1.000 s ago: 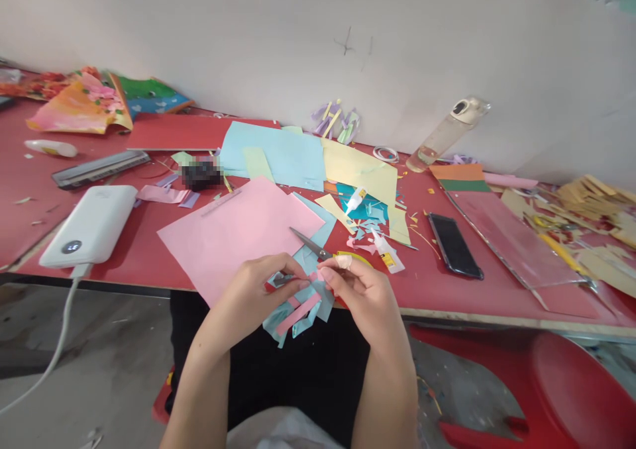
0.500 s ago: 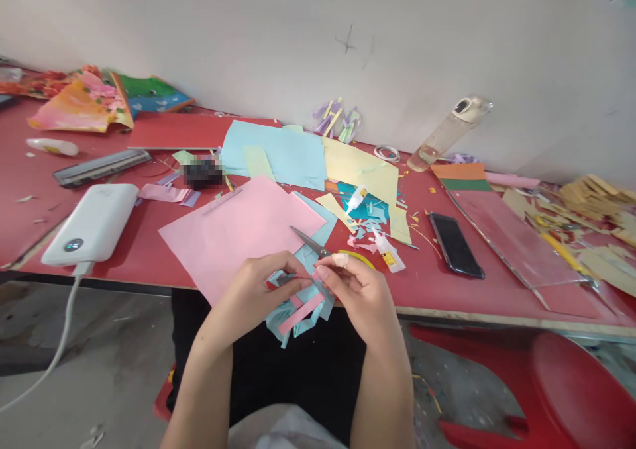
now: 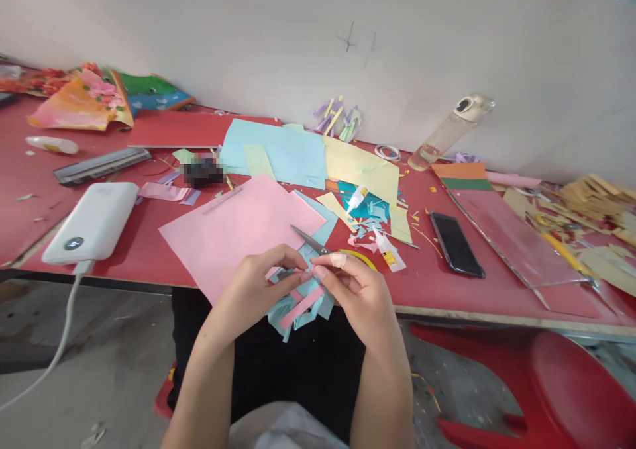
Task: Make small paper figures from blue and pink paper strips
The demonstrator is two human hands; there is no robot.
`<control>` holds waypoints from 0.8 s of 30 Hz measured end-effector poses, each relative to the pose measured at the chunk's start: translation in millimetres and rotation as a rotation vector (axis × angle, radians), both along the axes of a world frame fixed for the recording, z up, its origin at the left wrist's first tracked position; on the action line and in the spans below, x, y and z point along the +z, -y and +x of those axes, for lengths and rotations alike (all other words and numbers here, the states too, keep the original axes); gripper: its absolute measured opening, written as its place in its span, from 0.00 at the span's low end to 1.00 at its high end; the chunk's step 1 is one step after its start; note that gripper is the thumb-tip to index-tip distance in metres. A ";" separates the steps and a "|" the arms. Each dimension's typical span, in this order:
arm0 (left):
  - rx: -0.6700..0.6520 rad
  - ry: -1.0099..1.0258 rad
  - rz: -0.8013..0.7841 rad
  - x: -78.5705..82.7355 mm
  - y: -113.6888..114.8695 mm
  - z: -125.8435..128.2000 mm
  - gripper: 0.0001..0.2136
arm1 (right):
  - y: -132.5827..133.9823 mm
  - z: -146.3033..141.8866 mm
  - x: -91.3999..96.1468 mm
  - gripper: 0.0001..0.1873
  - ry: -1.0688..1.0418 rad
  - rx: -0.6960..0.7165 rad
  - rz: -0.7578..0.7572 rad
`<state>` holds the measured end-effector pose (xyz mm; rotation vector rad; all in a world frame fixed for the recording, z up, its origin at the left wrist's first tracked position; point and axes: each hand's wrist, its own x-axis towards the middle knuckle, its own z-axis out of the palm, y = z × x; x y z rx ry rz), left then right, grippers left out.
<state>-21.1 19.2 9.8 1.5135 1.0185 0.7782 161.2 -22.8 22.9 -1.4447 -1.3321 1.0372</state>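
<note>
My left hand (image 3: pixel 271 283) and my right hand (image 3: pixel 352 289) meet at the table's front edge, thumbs and forefingers pinched close together. Between them is a small bundle of folded paper strips, with a pink paper strip (image 3: pixel 301 307) and looped light-blue paper strips (image 3: pixel 279 316) hanging below my fingers. The exact spot where the fingertips grip is partly hidden. A white patch is wrapped on my right forefinger. Just beyond my hands, dark scissors (image 3: pixel 309 238) lie with their blades pointing up-left; the yellow handle (image 3: pixel 358 257) shows behind my right hand. A pink paper sheet (image 3: pixel 238 227) lies to the left.
Two small glue bottles (image 3: pixel 390 253) lie among paper scraps on the right, near a phone (image 3: pixel 456 244). A white power bank (image 3: pixel 92 224) with a cable sits at left. A clear bottle (image 3: pixel 450 131) leans at the wall; a red stool (image 3: pixel 571 383) stands below.
My fingertips have shifted slightly and draw closer together around the paper strips. The hanging strips have risen a little; everything on the table stays put.
</note>
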 end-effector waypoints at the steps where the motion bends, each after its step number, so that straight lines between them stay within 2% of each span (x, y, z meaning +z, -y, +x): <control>1: 0.014 0.017 -0.008 -0.9 -0.3 0.1 0.04 | -0.2 0.1 0.1 0.08 -0.007 0.002 0.001; 6: 0.036 0.007 -0.034 -3.7 -1.3 0.9 0.07 | -0.9 -0.7 -1.3 0.09 -0.017 0.004 0.001; 13: 0.030 -0.007 0.005 -2.6 -0.5 4.3 0.07 | -1.8 -2.1 -1.9 0.09 -0.014 -0.017 0.002; 24: 0.058 0.026 -0.024 -0.5 0.9 8.6 0.09 | -2.0 -3.1 -1.3 0.09 -0.031 -0.056 -0.017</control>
